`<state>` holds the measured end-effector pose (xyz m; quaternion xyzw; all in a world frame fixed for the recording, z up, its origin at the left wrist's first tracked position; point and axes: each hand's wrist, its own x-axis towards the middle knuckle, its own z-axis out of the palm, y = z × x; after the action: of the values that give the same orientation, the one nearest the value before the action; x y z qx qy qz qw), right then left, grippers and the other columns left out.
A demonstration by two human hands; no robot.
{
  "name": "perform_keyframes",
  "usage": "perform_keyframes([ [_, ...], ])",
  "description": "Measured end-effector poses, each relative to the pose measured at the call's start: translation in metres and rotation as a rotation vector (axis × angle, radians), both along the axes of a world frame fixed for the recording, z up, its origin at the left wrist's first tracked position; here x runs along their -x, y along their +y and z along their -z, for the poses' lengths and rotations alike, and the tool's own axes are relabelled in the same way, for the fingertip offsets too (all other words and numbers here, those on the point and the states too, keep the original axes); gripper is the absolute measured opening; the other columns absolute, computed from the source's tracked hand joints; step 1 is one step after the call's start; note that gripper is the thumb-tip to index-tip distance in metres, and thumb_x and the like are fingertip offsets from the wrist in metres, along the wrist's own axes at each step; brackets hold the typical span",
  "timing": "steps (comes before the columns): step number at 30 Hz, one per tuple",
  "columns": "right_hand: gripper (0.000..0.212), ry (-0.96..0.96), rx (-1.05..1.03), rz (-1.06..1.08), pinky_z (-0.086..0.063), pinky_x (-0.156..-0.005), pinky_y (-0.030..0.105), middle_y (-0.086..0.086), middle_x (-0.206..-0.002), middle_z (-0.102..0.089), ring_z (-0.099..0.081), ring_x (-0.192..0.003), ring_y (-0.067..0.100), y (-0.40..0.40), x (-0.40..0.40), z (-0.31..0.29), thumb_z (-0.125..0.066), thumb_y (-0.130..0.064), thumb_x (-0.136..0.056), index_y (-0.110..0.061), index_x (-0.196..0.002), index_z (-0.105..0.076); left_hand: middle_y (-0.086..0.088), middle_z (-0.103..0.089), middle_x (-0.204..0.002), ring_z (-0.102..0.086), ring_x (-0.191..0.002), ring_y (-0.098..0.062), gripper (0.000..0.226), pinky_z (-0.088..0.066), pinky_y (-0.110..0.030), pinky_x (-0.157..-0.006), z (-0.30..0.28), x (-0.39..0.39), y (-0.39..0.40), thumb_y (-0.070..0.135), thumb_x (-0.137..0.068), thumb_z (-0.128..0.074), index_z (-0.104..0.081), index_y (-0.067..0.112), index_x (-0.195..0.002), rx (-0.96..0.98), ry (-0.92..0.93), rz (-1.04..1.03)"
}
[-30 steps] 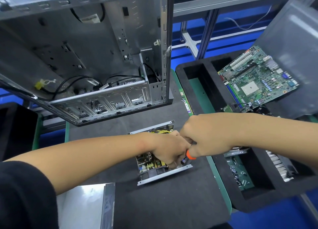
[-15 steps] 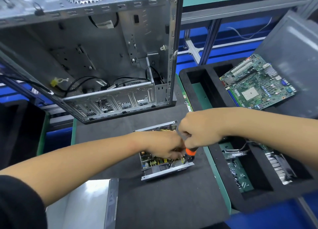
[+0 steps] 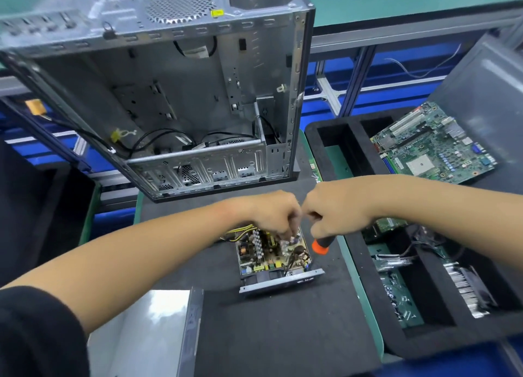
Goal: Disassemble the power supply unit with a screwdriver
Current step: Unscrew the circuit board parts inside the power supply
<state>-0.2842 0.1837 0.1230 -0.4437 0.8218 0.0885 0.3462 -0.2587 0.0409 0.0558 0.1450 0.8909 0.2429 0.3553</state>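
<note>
Right hand: your right hand (image 3: 335, 212) is curled in a fist round the screwdriver (image 3: 321, 245), whose black and orange handle end pokes out below the fist, just right of the unit.
Left hand: your left hand (image 3: 276, 215) reaches down into the open unit, fingertips (image 3: 287, 236) bent among the parts at its far end; whether they pinch anything I cannot tell.
Power supply unit: your power supply unit (image 3: 273, 256) lies on the dark mat (image 3: 283, 334) with its lid off, circuit board facing up, yellow wires at its far left corner, a metal end wall towards you.
Computer case: the open computer case (image 3: 184, 102) stands behind the unit, black cables inside.
Metal cover: a shiny metal cover (image 3: 147, 328) lies near your left forearm.
Foam tray: the black foam tray (image 3: 353, 155) sits to your right, a motherboard (image 3: 433, 147) resting at its far side.
</note>
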Motion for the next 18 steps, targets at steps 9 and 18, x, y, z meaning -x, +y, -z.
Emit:
perform_keyframes([
  [9,0.02,-0.047,0.041,-0.054,-0.037,-0.043,0.018,0.008,-0.054,-0.064,-0.051,-0.041,0.022,-0.074,0.024,-0.062,-0.053,-0.02,-0.082,-0.01,-0.065,-0.057,0.008,-0.066,-0.056,-0.059,-0.05,-0.002,0.012,-0.044,-0.012,-0.052,-0.034,-0.03,-0.148,0.003,-0.074,-0.074,-0.07,0.014,-0.074,0.064,0.19,-0.509],
  [18,0.018,-0.275,0.421,0.039,-0.045,-0.042,0.026,0.009,-0.076,-0.06,-0.056,-0.047,0.019,-0.127,0.032,-0.03,-0.044,-0.004,-0.092,-0.009,-0.1,-0.06,0.002,-0.07,-0.075,-0.058,-0.069,-0.007,0.011,-0.042,-0.015,-0.065,0.022,-0.123,-0.225,-0.003,-0.072,-0.07,-0.074,0.007,-0.072,0.409,0.26,-0.802],
])
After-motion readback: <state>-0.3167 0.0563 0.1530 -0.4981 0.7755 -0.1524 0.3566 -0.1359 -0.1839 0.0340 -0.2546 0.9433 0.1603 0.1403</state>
